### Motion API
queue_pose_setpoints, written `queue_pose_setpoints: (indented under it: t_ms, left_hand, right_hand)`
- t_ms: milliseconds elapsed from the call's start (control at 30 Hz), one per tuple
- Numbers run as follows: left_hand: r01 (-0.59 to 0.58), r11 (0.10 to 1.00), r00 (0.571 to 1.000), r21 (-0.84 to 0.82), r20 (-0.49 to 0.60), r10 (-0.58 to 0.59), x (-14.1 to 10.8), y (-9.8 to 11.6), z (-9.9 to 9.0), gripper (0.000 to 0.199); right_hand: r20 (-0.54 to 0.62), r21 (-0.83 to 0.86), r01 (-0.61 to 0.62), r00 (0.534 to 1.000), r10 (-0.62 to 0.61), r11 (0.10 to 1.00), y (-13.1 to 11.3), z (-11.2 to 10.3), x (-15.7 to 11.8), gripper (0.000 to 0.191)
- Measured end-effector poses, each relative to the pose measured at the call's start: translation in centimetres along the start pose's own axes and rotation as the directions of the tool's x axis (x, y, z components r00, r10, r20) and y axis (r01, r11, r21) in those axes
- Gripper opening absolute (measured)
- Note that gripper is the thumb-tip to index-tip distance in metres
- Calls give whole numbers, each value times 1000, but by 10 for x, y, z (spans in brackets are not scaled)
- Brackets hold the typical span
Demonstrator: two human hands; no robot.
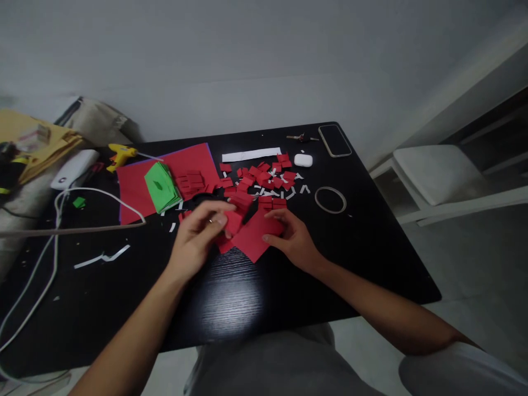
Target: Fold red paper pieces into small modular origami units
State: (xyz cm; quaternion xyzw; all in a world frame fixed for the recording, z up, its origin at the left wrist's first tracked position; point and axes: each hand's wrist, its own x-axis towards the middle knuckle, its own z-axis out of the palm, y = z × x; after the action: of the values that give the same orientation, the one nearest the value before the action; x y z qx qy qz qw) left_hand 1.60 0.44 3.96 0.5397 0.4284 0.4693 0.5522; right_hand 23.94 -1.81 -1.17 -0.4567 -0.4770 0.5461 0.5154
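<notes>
My left hand (201,226) is closed on a small red paper piece (233,221), pinched between thumb and fingers over the table. With thumb and fingertips, my right hand (291,237) grips the right edge of a larger red paper sheet (253,236). This sheet is tilted, with one corner pointing towards me, and another bit of red paper shows at its left. Just beyond my hands lies a loose heap of small red paper pieces (264,176), mixed with thin white paper strips (289,193).
The black table (330,264) also holds a green paper stack (161,187), a large red sheet (138,192), a yellow glue gun (120,157), a white case (303,160), a phone (335,141), keys (302,137) and a ring (330,200). White cables (55,247) cross the left side.
</notes>
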Motion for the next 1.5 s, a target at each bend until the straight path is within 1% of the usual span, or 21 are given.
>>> queue_pose_setpoints:
  t_ms: [33, 133, 233, 300, 367, 433, 500, 567, 633, 700, 800, 867, 933, 1033, 1100, 1167, 1367, 1500]
  left_hand:
    - [14, 999, 999, 47, 36, -16, -5, -5, 4, 17]
    - [-27, 986, 997, 166, 77, 15, -12, -17, 11, 17]
    - [-127, 940, 989, 316, 118, 93, -16, -23, 14, 19]
    - [-196, 890, 980, 411, 124, 158, -18, -24, 14, 16]
    - [-210, 864, 978, 459, 89, 190, -18, -25, 13, 9]
    - [-166, 870, 984, 463, 27, 173, -17, -27, 12, 11]
    - [-117, 895, 986, 430, -56, 155, -14, -29, 11, 14]
    - [-99, 929, 981, 356, -124, 152, -11, -29, 9, 18]
    - [-94, 953, 980, 287, -143, 139, -9, -28, 7, 28]
    - [-78, 963, 989, 259, -102, 108, -8, -25, 5, 29]
    - [-65, 971, 998, 232, 19, 62, -8, -22, 3, 24]
    - [-63, 974, 993, 218, 110, 40, -9, -22, 2, 21]
    - [-92, 961, 986, 262, 160, 51, -9, -24, 3, 18]
    - [-216, 893, 971, 394, 180, 155, -8, -28, 3, 18]
    - [-303, 832, 951, 465, 199, 235, -8, -30, 3, 20]
    - [-361, 779, 932, 512, 218, 289, -8, -30, 2, 20]
    - [-458, 652, 888, 605, 274, 370, -13, -29, 5, 19]
    - [-519, 568, 844, 638, 279, 458, -16, -28, 10, 20]
  right_hand:
    - [5, 6, -1, 1000, 1, 1000, 0, 0, 0, 36]
    - [38, -8, -51, 998, 52, 999, 0, 1, -2, 29]
    - [31, -23, -91, 995, 91, 996, -1, 0, -2, 23]
    - [17, -38, -94, 995, 94, 995, -1, 0, -1, 21]
    - [12, -14, -102, 995, 102, 995, -1, 0, -1, 21]
    - [11, 66, -134, 991, 134, 989, 0, 1, -1, 26]
    - [3, 135, -169, 985, 170, 976, 2, 1, -1, 33]
    - [-6, 125, -170, 985, 172, 978, 4, 1, 0, 34]
    - [-15, 71, -131, 991, 132, 989, 5, 1, 0, 28]
    - [-10, 25, -88, 996, 88, 996, 5, 0, 1, 22]
    - [33, -16, -68, 997, 69, 998, 4, -1, 1, 19]
    - [70, -38, -66, 995, 69, 997, 3, -2, 1, 19]
    - [97, -44, -66, 993, 70, 997, 2, -2, 0, 20]
    - [128, -27, -95, 987, 98, 995, 2, -4, -1, 22]
    - [159, 10, -128, 979, 125, 992, 2, -5, -1, 26]
    - [199, 62, -153, 970, 138, 986, 4, -5, -1, 31]
    - [282, 160, -151, 954, 102, 976, 5, -3, -3, 35]
    - [334, 184, -186, 936, 116, 965, 2, 0, -6, 37]
